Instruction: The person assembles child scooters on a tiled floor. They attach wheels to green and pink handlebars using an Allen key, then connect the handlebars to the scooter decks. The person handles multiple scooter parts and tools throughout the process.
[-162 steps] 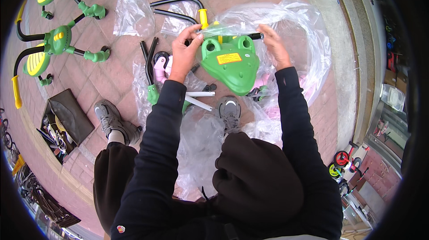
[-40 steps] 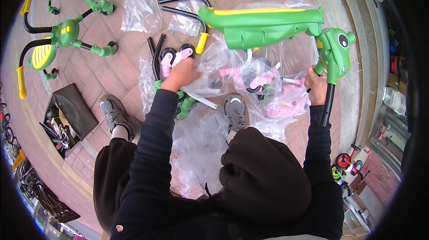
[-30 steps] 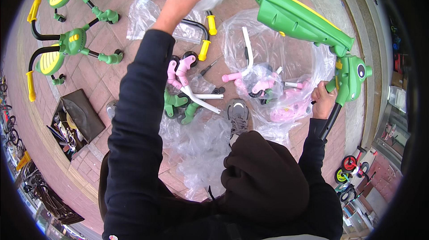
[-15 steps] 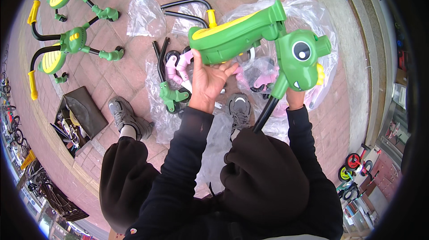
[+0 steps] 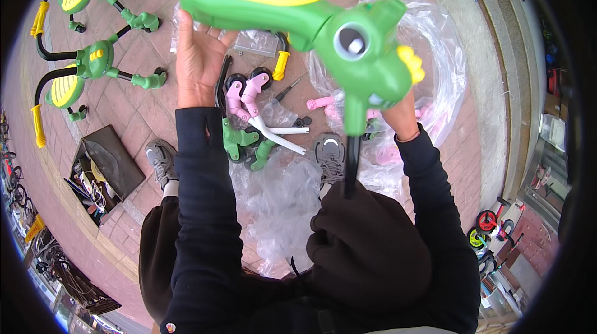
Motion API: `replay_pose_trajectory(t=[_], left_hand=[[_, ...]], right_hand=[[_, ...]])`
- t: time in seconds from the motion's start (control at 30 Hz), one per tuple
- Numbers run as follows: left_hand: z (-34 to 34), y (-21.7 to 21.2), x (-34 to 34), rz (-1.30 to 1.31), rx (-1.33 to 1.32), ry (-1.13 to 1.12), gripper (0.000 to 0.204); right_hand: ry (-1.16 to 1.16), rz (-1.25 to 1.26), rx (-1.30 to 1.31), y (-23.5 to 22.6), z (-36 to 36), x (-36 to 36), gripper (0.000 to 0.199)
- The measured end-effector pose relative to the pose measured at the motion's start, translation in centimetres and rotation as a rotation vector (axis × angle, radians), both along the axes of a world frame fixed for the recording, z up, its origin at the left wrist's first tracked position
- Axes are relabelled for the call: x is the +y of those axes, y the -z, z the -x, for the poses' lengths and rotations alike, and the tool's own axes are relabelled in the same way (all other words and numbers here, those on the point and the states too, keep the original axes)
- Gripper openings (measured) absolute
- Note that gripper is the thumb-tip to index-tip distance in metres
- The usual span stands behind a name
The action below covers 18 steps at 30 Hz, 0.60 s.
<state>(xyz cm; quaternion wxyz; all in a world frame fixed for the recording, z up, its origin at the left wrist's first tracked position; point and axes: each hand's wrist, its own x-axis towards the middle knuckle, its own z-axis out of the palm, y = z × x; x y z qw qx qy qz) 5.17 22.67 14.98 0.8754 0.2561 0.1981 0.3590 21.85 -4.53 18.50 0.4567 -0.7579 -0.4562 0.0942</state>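
I hold up a green plastic ride-on toy body (image 5: 298,17) with a yellow striped seat and a frog-like head, close to the camera. My left hand (image 5: 198,60) supports the seat end from below. My right hand (image 5: 401,116) grips under the head, near the black steering rod (image 5: 351,166) that hangs down toward me. Below it on the brick paving lie pink legs with black wheels (image 5: 244,92), green legs (image 5: 239,142), a white tube (image 5: 283,138) and a yellow-gripped black handlebar (image 5: 281,63).
Clear plastic bags (image 5: 280,203) are spread over the paving and round pink parts (image 5: 385,150) at the right. Two assembled green and yellow toys (image 5: 87,66) lie at upper left. A dark open tool bag (image 5: 102,169) sits left of my shoe (image 5: 160,158). A kerb runs along the right.
I have lifted the green toy body off the paving and turned it, so its head now faces the camera. My left hand went from the bags back to the seat end.
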Motion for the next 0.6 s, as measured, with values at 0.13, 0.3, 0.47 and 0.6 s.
replay_pose_trajectory(t=[0.13,0.3,0.47,0.6], left_hand=[[1.6,1.2,-2.1,0.001,0.330,-0.094,0.051],[3.5,3.5,-6.6,0.084,0.386,-0.115,0.043],[4.1,4.1,-11.0,0.191,0.402,-0.099,0.038],[4.0,4.7,-13.9,0.235,0.483,-0.078,0.032]], right_hand=[[0.515,0.109,0.591,2.1,-0.9,-0.7,0.013],[0.678,-0.115,0.603,5.6,-4.9,0.3,0.016],[0.791,-0.072,0.444,11.7,-8.4,3.8,0.021],[0.653,0.002,0.224,16.1,-8.0,7.0,0.023]])
